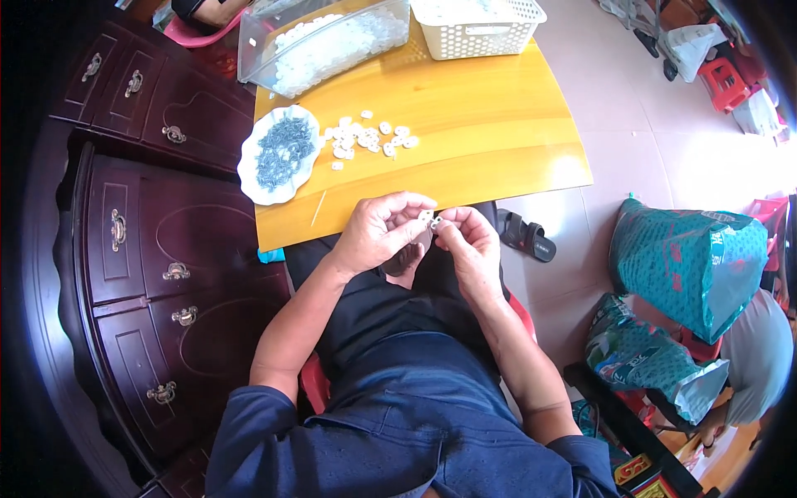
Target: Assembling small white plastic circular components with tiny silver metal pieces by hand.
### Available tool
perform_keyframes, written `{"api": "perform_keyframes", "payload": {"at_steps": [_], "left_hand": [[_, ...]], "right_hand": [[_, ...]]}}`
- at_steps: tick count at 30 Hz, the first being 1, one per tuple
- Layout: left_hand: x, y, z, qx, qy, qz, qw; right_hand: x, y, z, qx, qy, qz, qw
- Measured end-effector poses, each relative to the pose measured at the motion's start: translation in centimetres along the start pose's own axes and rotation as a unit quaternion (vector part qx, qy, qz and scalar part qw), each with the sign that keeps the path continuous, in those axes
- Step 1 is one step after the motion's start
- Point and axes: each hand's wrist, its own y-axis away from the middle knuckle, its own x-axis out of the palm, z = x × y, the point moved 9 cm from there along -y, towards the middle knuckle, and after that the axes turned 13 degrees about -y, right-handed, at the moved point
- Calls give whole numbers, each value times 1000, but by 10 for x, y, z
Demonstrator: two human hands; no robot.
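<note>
Just off the near edge of the yellow wooden table (465, 108), my hands meet over my lap. Between thumb and index finger, my left hand (378, 231) pinches a small white plastic piece (426, 216). My right hand (471, 247) pinches a second small piece with holes (436, 222), close against the first. Whether the two are joined is too small to tell. On the table lies a loose group of similar white pieces (368, 137). Left of them, a white scalloped dish (251, 184) holds many small grey metal parts (285, 153). A thin pale stick (319, 207) lies nearby.
At the far edge stand a clear bin (249, 54) full of white pieces and a white perforated basket (477, 41). Dark wooden cabinets (199, 199) line the left. Teal sacks (689, 261), black sandals (528, 236) and another person's arm (714, 423) are at right.
</note>
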Motion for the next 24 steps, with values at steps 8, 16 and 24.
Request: {"api": "perform_keyframes", "payload": {"at_steps": [8,16,24], "left_hand": [[-3,0,-1,-8,-49,27,998],[-5,-1,-4,-13,-60,33,998],[-4,-2,-1,-22,-41,35,998]], "right_hand": [[0,0,-1,3,2,2,1000],[0,-1,-3,8,16,4,1000],[-1,-2,-1,5,10,6,1000]]}}
